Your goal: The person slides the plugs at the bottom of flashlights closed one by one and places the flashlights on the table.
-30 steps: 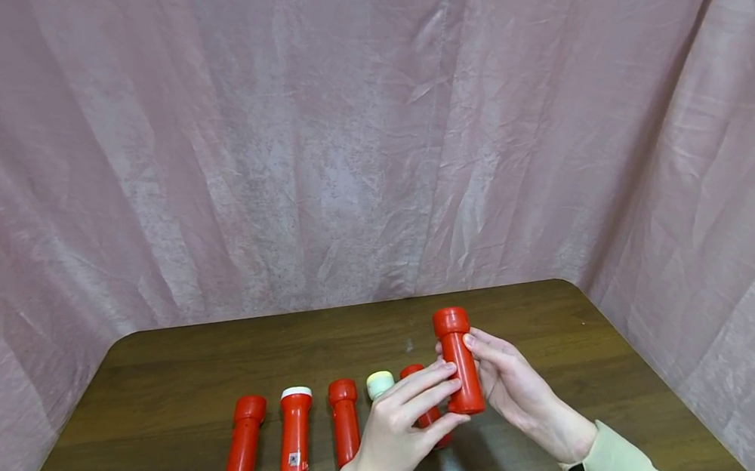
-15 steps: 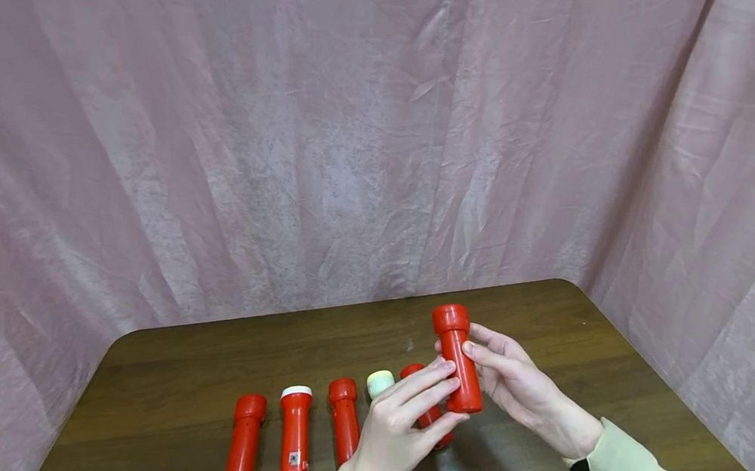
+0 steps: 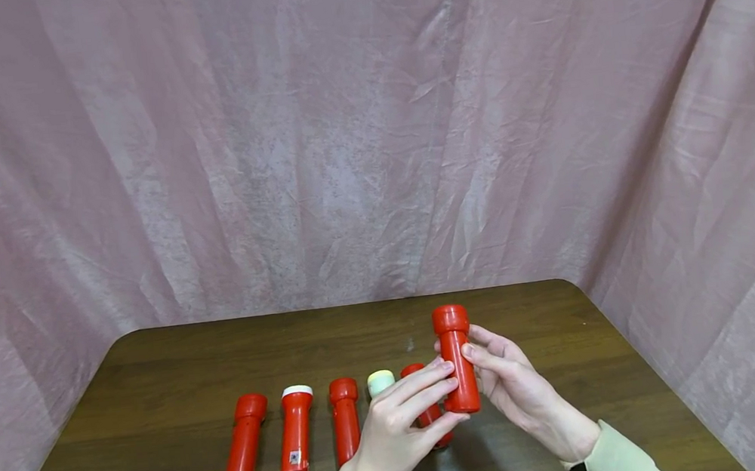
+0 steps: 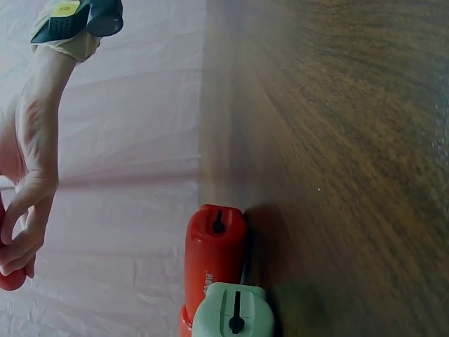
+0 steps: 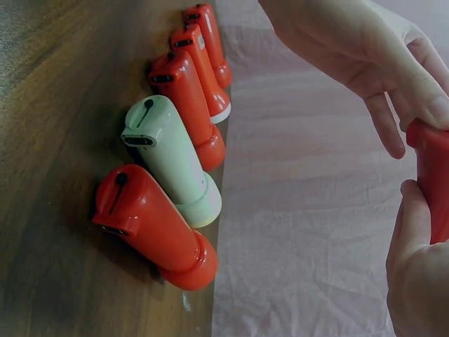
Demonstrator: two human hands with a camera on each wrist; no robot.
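A red flashlight is held upright above the table, its wide head at the top. My right hand grips it from the right, with the thumb on the front of the barrel and fingers behind. From the left, my left hand pinches the lower barrel, the thumb at the bottom end. In the right wrist view both hands meet at the red barrel. Behind the left hand lie a pale green flashlight and another red flashlight, both partly hidden.
Farther left on the brown wooden table lie a red flashlight, a red one with a white rim and a third red one, side by side. Pink curtains hang behind the table and at the right.
My right thumb has slid slightly down the held flashlight's barrel, and its lower end has shifted a little left. The left hand and the row of flashlights have stayed in place.
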